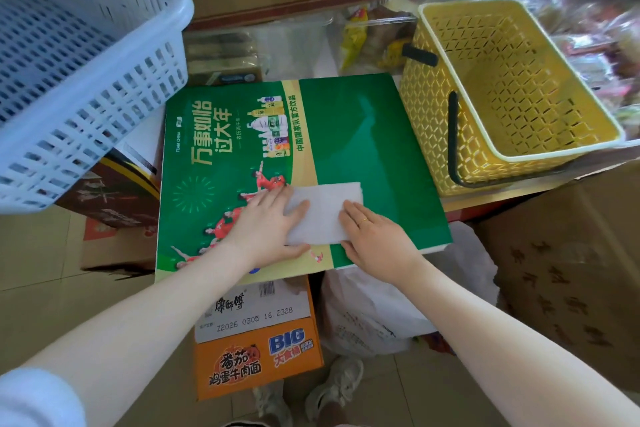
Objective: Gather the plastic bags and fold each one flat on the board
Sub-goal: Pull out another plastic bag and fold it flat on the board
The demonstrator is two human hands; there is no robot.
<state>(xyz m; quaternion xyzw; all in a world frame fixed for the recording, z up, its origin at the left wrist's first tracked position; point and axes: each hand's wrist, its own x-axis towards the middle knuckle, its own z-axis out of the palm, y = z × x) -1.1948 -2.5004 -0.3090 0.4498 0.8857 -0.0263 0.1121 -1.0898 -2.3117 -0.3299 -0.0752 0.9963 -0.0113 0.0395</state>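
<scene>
Both hands lie flat and open, gripping nothing. The left hand (268, 218) presses its palm on the left edge of a folded white plastic bag (322, 211), and the right hand (375, 236) pins the lower right corner with spread fingers. Pressing this way likely pushes air out and sets the creases, so the bag keeps its small rectangular shape. The bag rests near the front of the green board (374, 135), a printed panel that gives a smooth, firm face for folding.

The board sits on stacked cartons, including an orange noodle box (256, 350) beneath its front edge. A yellow basket (512, 87) stands just beside the board on the right, empty, probably waiting for finished bags. A blue basket (79, 55) hangs over the left. More white plastic bags (388, 308) lie heaped below, seemingly not yet folded.
</scene>
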